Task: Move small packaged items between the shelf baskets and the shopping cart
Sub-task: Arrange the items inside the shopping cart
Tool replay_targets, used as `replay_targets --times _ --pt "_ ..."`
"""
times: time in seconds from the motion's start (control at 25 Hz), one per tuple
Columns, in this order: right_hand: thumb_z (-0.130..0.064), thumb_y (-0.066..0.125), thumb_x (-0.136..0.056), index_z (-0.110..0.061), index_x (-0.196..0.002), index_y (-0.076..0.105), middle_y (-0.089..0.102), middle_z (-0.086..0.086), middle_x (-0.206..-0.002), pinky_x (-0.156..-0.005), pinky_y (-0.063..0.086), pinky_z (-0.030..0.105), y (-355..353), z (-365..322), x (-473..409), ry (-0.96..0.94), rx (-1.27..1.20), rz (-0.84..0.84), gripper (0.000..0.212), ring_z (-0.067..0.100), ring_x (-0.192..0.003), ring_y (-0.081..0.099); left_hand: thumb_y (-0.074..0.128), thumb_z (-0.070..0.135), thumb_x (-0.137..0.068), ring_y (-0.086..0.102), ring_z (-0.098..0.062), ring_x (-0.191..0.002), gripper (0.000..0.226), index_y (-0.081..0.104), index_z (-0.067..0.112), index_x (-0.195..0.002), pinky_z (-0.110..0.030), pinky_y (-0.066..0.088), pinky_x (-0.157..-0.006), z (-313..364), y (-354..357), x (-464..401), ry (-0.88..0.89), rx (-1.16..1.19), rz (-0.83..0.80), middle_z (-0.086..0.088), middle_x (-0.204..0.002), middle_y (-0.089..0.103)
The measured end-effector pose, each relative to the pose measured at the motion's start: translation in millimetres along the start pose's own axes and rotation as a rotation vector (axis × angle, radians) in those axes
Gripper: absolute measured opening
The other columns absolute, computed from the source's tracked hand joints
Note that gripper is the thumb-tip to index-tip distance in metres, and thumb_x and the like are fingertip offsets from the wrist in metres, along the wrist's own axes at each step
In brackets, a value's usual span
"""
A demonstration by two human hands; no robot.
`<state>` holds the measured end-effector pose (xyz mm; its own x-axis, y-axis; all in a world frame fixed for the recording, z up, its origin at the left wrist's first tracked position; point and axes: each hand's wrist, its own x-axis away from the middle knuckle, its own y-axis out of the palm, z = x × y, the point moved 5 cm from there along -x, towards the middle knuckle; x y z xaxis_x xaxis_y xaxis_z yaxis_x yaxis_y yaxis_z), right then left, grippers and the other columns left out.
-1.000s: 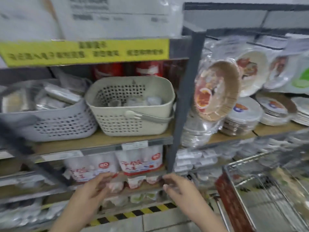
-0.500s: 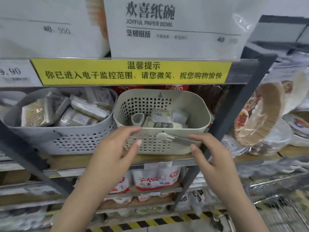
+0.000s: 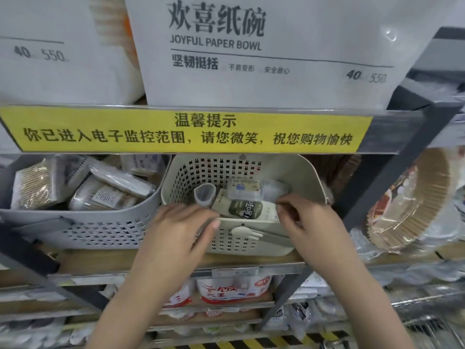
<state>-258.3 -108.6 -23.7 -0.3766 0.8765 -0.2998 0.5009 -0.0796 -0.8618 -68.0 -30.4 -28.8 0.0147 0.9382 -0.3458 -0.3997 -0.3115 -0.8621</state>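
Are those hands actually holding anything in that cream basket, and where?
The right hand pinches the right end of the dark-labelled packet. The left hand rests on the cream basket rim, holding nothing visible.

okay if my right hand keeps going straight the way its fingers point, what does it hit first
Probably the clear plastic packet in the beige basket. The right hand has fingertips curled over the front rim, pointing up-left at it. Depth is unclear; they may already touch it.
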Motion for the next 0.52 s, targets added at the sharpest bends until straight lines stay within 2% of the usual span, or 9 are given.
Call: replay_targets --times 0.12,0.2,0.24,0.32,0.36,0.4,0.44,0.52 --pt "-0.031 0.051 -0.093 -0.02 -0.117 0.059 0.066 0.0 -0.11 -0.082 0.05 0.034 19 -4 -42 0.037 0.05 -0.312 0.027 0.022 -0.1 0.062 0.043 0.034 -0.093 0.061 -0.005 -0.077 0.029 0.07 0.022 -0.093 -0.032 0.048 -0.077 -4 1 -3 0.012 0.061 0.029 0.018 -0.083 0.064" --pt "-0.031 0.056 -0.091 -0.018 -0.121 0.057 0.062 0.002 -0.116 -0.087 0.048 0.032 46 -21 -72 -0.068 0.039 -0.529 0.032 0.022 -0.105 0.058 0.044 0.034 -0.093 0.059 -0.001 -0.074 0.028 0.07 0.022 -0.09 -0.033 0.049 -0.072 -4 1 -5 0.019 0.095 0.046 0.02 -0.08 0.063" --pt "-0.03 0.06 -0.09 -0.019 -0.121 0.057 0.061 0.0 -0.114 -0.085 0.046 0.03 61 -33 -80 -0.144 0.038 -0.626 0.034 0.02 -0.105 0.057 0.044 0.034 -0.093 0.058 0.001 -0.073 0.028 0.07 0.023 -0.09 -0.031 0.05 -0.07 -4 0 -5 0.013 0.105 0.057 0.02 -0.08 0.063" --pt "-0.026 0.06 -0.089 -0.019 -0.117 0.059 0.061 -0.002 -0.102 -0.078 0.044 0.028 91 -56 -87 -0.297 0.091 -0.787 0.029 0.019 -0.098 0.058 0.047 0.033 -0.092 0.058 0.005 -0.066 0.023 0.068 0.026 -0.1 -0.019 0.049 -0.061 -8 -5 -5 -0.06 0.16 0.099 0.022 -0.082 0.067" --pt "-0.022 0.057 -0.091 -0.017 -0.112 0.06 0.06 -0.001 -0.095 -0.075 0.045 0.03 103 -64 -87 -0.351 0.124 -0.833 0.022 0.021 -0.093 0.059 0.049 0.031 -0.093 0.059 0.002 -0.06 0.022 0.066 0.029 -0.107 -0.014 0.046 -0.053 -11 -7 -5 -0.125 0.223 0.121 0.023 -0.082 0.068" --pt "-0.02 0.052 -0.092 -0.015 -0.107 0.059 0.059 0.0 -0.09 -0.075 0.047 0.032 112 -68 -86 -0.377 0.137 -0.862 0.017 0.022 -0.087 0.059 0.05 0.028 -0.093 0.059 -0.003 -0.054 0.022 0.061 0.033 -0.112 -0.017 0.045 -0.047 -15 -10 -7 -0.189 0.296 0.125 0.025 -0.081 0.069" --pt "-0.019 0.049 -0.092 -0.015 -0.104 0.057 0.06 0.002 -0.09 -0.075 0.049 0.035 118 -70 -86 -0.384 0.138 -0.872 0.015 0.023 -0.083 0.059 0.05 0.028 -0.091 0.06 -0.007 -0.053 0.025 0.058 0.036 -0.113 -0.02 0.046 -0.047 -18 -12 -9 -0.231 0.355 0.115 0.026 -0.081 0.069" --pt "-0.02 0.047 -0.092 -0.015 -0.106 0.055 0.059 0.003 -0.089 -0.076 0.05 0.037 121 -72 -84 -0.393 0.13 -0.87 0.016 0.023 -0.08 0.059 0.049 0.028 -0.091 0.065 0.0 -0.065 0.022 0.058 0.035 -0.11 -0.015 0.049 -0.057 -20 -16 -17 -0.245 0.378 0.089 0.027 -0.084 0.069"
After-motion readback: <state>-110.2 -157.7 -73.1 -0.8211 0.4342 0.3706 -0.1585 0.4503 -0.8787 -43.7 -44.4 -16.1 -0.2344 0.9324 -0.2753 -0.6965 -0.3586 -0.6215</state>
